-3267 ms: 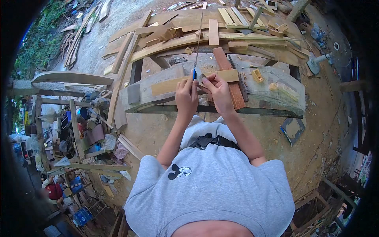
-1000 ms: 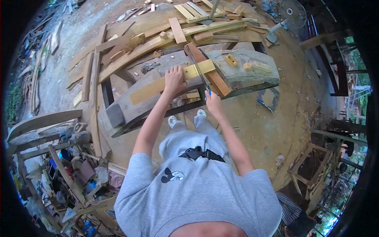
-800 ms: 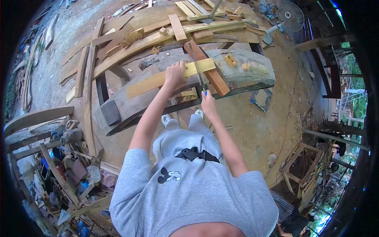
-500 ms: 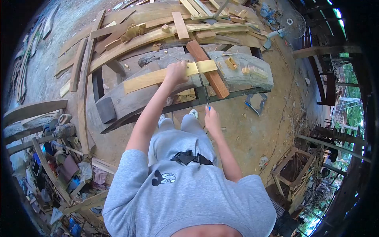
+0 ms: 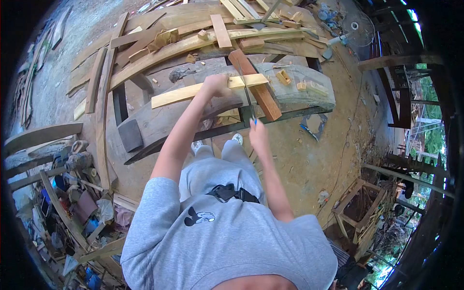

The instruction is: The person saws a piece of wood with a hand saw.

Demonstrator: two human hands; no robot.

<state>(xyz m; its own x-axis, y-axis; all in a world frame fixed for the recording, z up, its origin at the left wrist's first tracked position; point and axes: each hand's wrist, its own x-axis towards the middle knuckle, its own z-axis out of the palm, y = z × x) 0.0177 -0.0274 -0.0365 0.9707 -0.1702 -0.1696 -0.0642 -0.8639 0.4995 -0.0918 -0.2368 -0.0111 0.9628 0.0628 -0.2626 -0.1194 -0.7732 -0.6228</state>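
Note:
My left hand (image 5: 217, 86) is closed around a pale yellow wooden board (image 5: 181, 95), which lies across a reddish-brown wood block (image 5: 263, 99) near its right end. In my right hand (image 5: 259, 134) is a handsaw (image 5: 250, 100) with a blue handle, gripped just beyond the bench's near edge. The thin blade runs up across the pale board, close to the left side of the brown block. How deep the blade sits in the board cannot be made out. Both pieces of wood rest on a weathered grey bench (image 5: 304, 82).
Small wood offcuts (image 5: 283, 77) lie on the bench's right part. Long planks (image 5: 193, 44) are stacked behind it. A dark block (image 5: 130, 135) stands at its left end. A fan (image 5: 355, 26) is at the far right, cluttered scrap (image 5: 87, 208) at lower left, a wooden frame (image 5: 360, 203) at lower right.
My right hand has moved forward a little, carrying the saw farther across the board. The pale board has tipped, showing its top face narrower. My left hand stays on it.

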